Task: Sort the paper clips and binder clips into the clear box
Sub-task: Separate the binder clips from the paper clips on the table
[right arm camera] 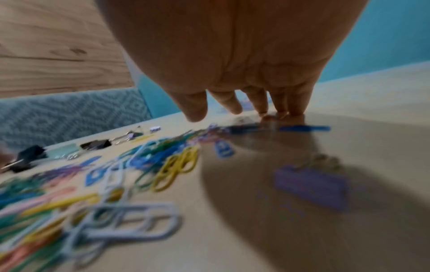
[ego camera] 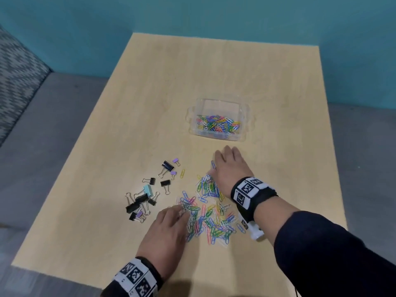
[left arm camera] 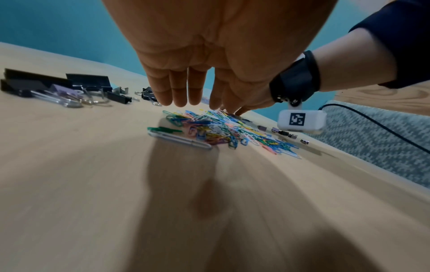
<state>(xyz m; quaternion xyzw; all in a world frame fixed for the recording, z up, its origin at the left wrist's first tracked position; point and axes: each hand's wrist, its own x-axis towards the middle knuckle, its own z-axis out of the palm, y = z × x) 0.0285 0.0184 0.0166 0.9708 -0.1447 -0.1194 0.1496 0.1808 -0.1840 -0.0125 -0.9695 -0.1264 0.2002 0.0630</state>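
Near the table's (ego camera: 214, 67) front edge, in the head view, the left hand (ego camera: 165, 228) pinched at the paper clips (ego camera: 210, 211); the right hand (ego camera: 230, 168) lay spread, fingers flat. The clear box (ego camera: 244, 116) sat mid-table, partly filled, with binder clips (ego camera: 145, 196) toward the left edge.

From the left wrist, fingers (left arm camera: 179, 88) hung nearly straight; no pinch showed.

From the right wrist, blurred fingertips (right arm camera: 295, 108) pressed the wood. Raking clips together before lifting would probably work best.
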